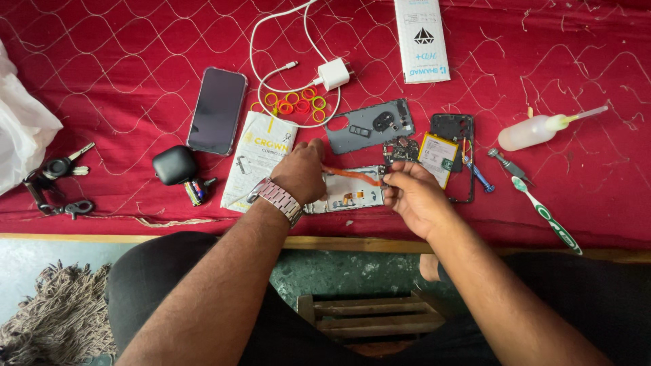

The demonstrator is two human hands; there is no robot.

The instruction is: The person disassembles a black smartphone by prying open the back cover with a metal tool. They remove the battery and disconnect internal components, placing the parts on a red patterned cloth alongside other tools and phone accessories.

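Observation:
An opened phone frame lies on the red quilted cloth, with an orange flex strip across it. My left hand, wearing a metal wristwatch, presses down on the frame's left end. My right hand pinches a small dark part at the frame's right end, beside a circuit board. A grey back cover lies just beyond.
A dark phone frame with a yellow battery, small screwdrivers, a toothbrush and a squeeze bottle lie right. A black phone, earbud case, keys, charger with cable, and coloured rings lie left and behind.

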